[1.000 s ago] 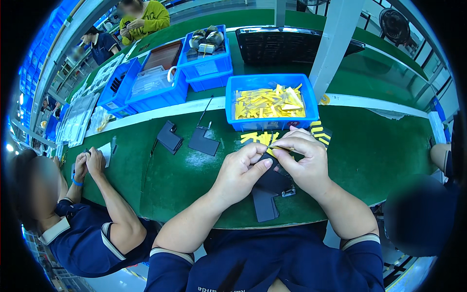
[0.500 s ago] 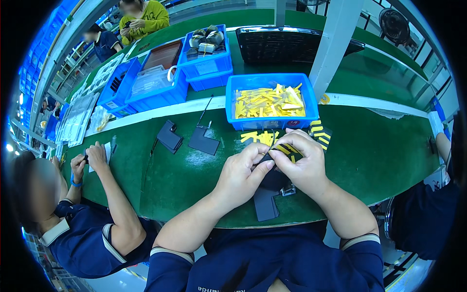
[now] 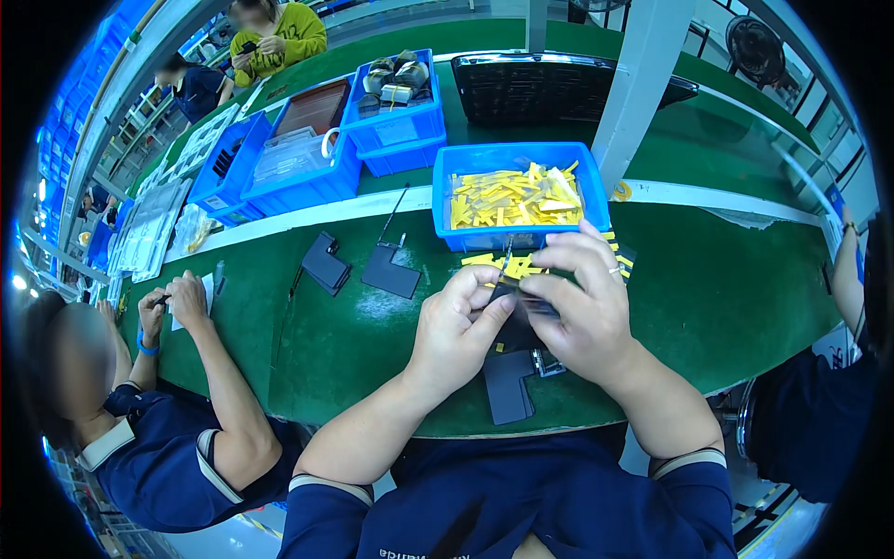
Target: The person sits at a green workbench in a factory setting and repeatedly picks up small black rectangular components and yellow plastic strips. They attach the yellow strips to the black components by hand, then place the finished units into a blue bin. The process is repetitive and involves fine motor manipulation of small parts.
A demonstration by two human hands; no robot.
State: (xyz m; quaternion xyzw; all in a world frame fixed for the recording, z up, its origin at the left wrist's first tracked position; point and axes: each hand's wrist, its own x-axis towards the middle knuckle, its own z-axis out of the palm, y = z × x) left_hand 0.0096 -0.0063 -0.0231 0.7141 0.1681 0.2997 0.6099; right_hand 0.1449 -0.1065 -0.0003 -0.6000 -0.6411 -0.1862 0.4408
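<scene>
My left hand point(image 3: 454, 328) is closed, thumb and forefinger pinching a small dark part point(image 3: 506, 287), mostly hidden by the fingers. A thin metallic rod point(image 3: 508, 250) stands up from the pinch. Close beside it is my right hand point(image 3: 589, 303), its upper fingers raised and apart; its forefinger and thumb are smeared by motion near a dark blur. Below the hands lies a dark grey L-shaped plate point(image 3: 507, 387) with a metal fitting point(image 3: 548, 363). A tiny yellow scrap point(image 3: 501, 347) lies just above that plate. Yellow strips point(image 3: 484, 265) are spread behind my hands.
A blue bin point(image 3: 443, 191) of yellow pieces stands beyond my hands. Two more dark plates, one point(image 3: 326, 263) left of the other point(image 3: 389, 272), lie to the left. Further blue bins point(image 3: 396, 126) stand behind. A co-worker's arm point(image 3: 228, 377) rests at the left; a post point(image 3: 643, 84) rises at the back right.
My right hand has come off the yellow-striped dark piece and lifted its fingers. The stripes no longer show between my hands. A yellow scrap now shows on the table below.
</scene>
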